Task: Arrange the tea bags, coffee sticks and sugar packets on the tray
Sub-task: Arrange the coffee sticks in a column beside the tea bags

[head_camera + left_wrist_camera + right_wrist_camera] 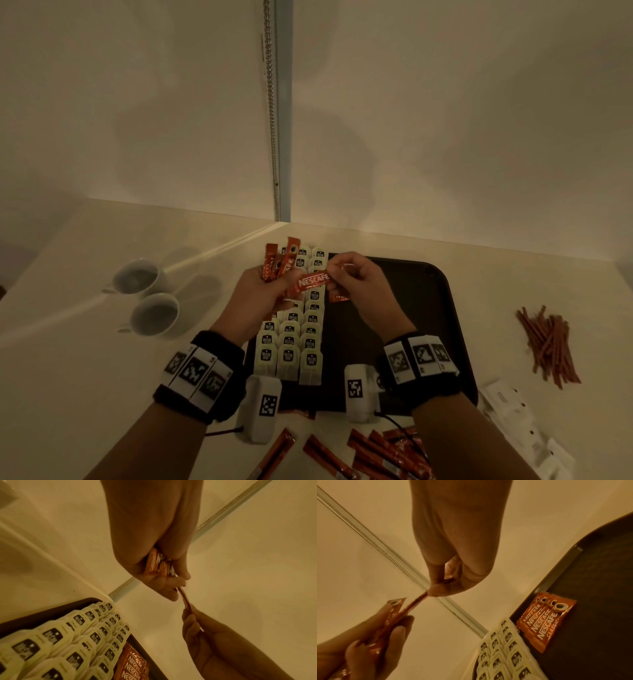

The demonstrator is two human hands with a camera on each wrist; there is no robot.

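Head view: above the dark tray (431, 308), the left hand (260, 294) clasps a bunch of Nescafé sticks (279, 262), while the right hand (356, 281) pinches one Nescafé stick (310, 281) drawn from it. Rows of tea bags (291, 337) fill the tray's left part.

Left wrist view: a few Nescafé sachets (132, 665) lie on the tray just beside the tea bags.

Right wrist view: thumb and fingertips (436, 591) nip the stick's end over the tray.

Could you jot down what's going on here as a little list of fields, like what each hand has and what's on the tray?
left hand: grips a bunch of coffee sticks
right hand: pinches one end of a single stick
tray: rows of tea bags, a few coffee sticks beside them
off tray: two cups, loose sticks near the wrists
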